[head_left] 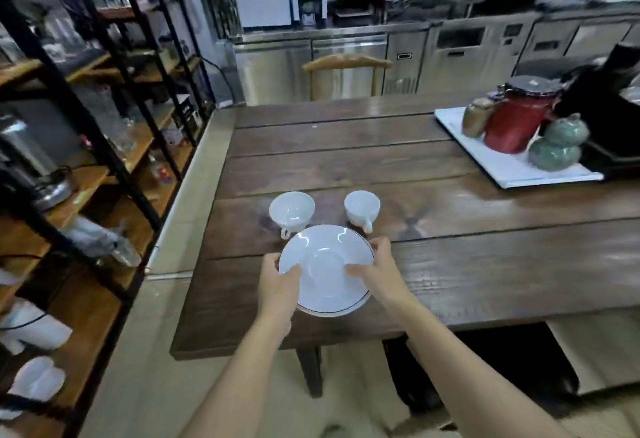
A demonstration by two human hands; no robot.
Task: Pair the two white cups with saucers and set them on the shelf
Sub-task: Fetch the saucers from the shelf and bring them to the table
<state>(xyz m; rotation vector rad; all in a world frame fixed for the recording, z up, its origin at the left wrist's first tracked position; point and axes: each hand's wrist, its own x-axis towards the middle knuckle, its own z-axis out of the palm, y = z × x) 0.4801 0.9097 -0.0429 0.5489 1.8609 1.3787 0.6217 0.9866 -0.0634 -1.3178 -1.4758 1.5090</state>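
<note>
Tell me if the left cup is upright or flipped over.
Upright: the left cup stands on the table mouth up, its empty white inside showing, handle toward the saucer.

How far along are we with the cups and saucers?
Early. Nothing is paired: both white cups, left cup and right cup, stand bare on the table. In hand: left hand and right hand grip the saucer stack at its sides. Left: split saucers, seat cups, move both to the shelf.
</note>
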